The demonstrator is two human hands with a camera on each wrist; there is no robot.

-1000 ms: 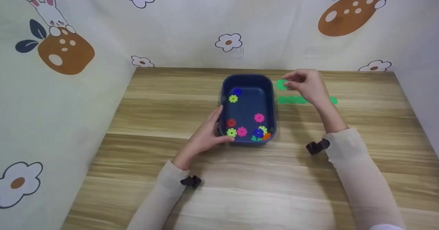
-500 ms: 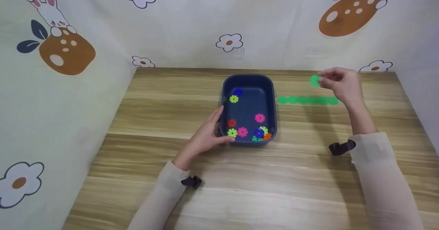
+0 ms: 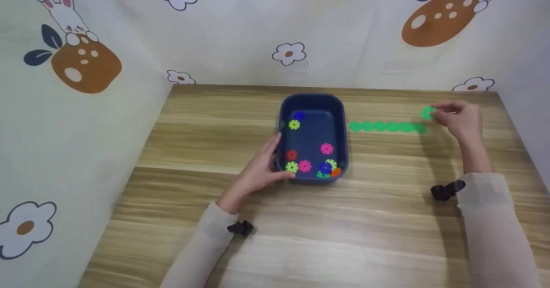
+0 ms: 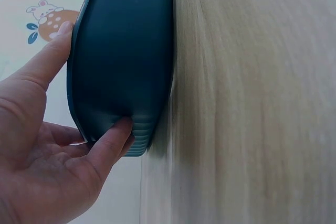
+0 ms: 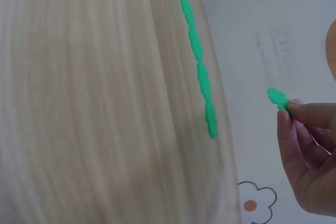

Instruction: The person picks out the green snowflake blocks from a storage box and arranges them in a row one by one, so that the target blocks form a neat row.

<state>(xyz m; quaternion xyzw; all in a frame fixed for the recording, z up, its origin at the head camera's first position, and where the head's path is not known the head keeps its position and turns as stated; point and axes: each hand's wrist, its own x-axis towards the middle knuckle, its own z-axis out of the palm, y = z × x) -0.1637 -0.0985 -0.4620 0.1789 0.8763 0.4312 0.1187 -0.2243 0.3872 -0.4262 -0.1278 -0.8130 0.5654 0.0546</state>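
Note:
My right hand (image 3: 465,119) pinches a green notched plastic disc (image 3: 427,112) between thumb and fingers, raised near the right end of a row of green discs (image 3: 380,127). In the right wrist view the held disc (image 5: 275,96) is apart from the row, against the backdrop. My left hand (image 3: 258,170) holds a dark blue plastic basin (image 3: 282,107) at its near left corner; in the left wrist view the thumb touches the rim and the fingertips press the outer wall. Inside lie several loose discs, among them a pink disc (image 3: 326,148) and a red disc (image 3: 291,154).
The wood-grain table (image 3: 206,150) runs back to a patterned cloth backdrop (image 3: 232,34), with cloth on both sides too. The green row extends rightward from close beside the basin. Black wrist cameras sit on both sleeves.
My right hand has carried the green disc rightward from beside the basin to the row's right end, lowering it a little at the last. My left hand has stayed on the basin.

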